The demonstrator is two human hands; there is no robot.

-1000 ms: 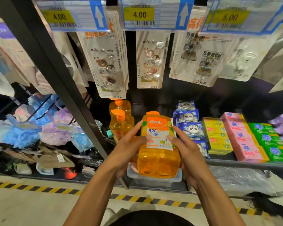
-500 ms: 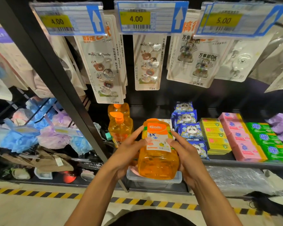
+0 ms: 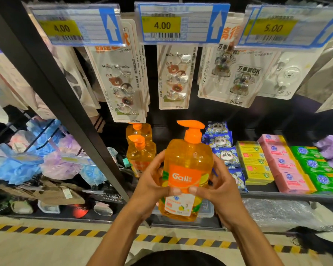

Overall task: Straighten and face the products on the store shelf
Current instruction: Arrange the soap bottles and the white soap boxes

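Observation:
An orange pump bottle of soap [image 3: 187, 162], labelled Gall, is upright in front of the shelf with its label facing me. My left hand [image 3: 152, 181] grips its left side and my right hand [image 3: 221, 185] grips its right side, both thumbs pressing on the label. Two more orange pump bottles [image 3: 140, 150] stand one behind the other on the shelf to the left. Right of them lie blue panda packs [image 3: 222, 143], yellow boxes [image 3: 254, 162], pink boxes [image 3: 283, 164] and green boxes [image 3: 315, 167] in rows.
A black upright post [image 3: 52, 89] slants across the left. Hanging cards of hooks [image 3: 121, 81] and price tags [image 3: 179, 24] are overhead. Blue and purple bath puffs [image 3: 33, 156] fill the left bay. A clear plastic tub [image 3: 208, 210] sits below the bottle, above a striped floor line [image 3: 46, 230].
The bottle has been lifted and tipped upright, so its pump head and front label now show. Both hands slid lower on its sides, with the thumbs onto the label.

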